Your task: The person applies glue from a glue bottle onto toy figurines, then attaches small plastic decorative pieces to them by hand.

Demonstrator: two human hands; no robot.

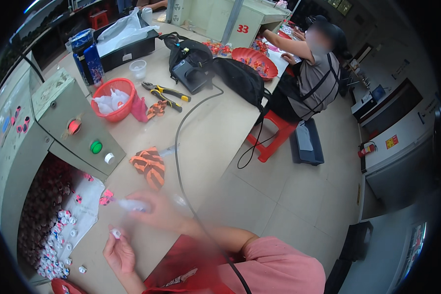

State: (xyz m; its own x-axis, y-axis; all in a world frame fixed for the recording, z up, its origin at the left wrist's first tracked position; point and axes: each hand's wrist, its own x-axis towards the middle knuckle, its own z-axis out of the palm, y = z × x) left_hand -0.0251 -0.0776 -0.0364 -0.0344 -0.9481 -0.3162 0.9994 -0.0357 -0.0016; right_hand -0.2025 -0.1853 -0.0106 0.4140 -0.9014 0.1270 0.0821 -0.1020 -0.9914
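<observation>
My left hand (118, 256) pinches a small white figure-like piece (115, 233) between thumb and fingertips, just above the table's near edge. In my right hand (157, 211), blurred by motion, is a small whitish squeeze bottle (134, 205). Its thin tip points left, close to a bright pink piece (107, 197) lying on the table; I cannot tell whether they touch. Left of my hands, many small white pieces (54, 250) with blue and pink marks lie heaped in the opening of a grey-green machine (83, 132). Some are spread over a white sheet (85, 215).
An orange-and-black striped cloth (149, 166) lies beyond my right hand. A black cable (178, 161) crosses the table and my right arm. Farther back are a red basket (98, 115) with white bags, yellow-black pliers (169, 93) and a black backpack (188, 61). A co-worker (313, 73) sits at the far right.
</observation>
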